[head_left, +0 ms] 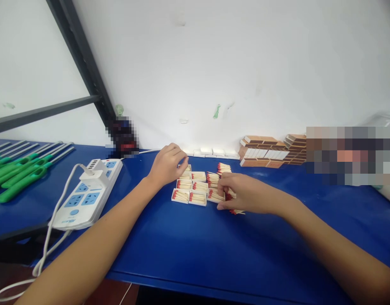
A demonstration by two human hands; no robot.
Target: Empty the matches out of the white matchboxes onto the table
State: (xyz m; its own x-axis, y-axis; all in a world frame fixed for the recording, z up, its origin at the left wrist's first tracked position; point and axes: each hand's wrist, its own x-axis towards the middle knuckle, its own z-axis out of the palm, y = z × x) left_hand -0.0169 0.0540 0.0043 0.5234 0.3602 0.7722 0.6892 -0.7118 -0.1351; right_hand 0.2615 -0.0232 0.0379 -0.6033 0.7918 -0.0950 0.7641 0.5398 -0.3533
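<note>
Several small white matchbox trays (198, 198) filled with red-tipped matches stand in close rows on the blue table. My left hand (169, 165) is over the back left of these rows, its fingers curled together beside the rearmost tray; whatever is between them is hidden. At the right end of the front group, my right hand (242, 192) has its thumb and fingers closed around a matchbox tray (215, 196) with matches in it. Loose piles of matches (224, 168) lie behind this hand, and more loose matches (238, 212) show beneath it.
White matchbox trays (214, 152) line the wall. Brown matchbox sleeves (261, 163) are stacked at the back right. A white power strip (87, 203) with a plug and cable lies to the left, near green-handled tools (26, 173). A dark metal frame (83, 55) rises behind them.
</note>
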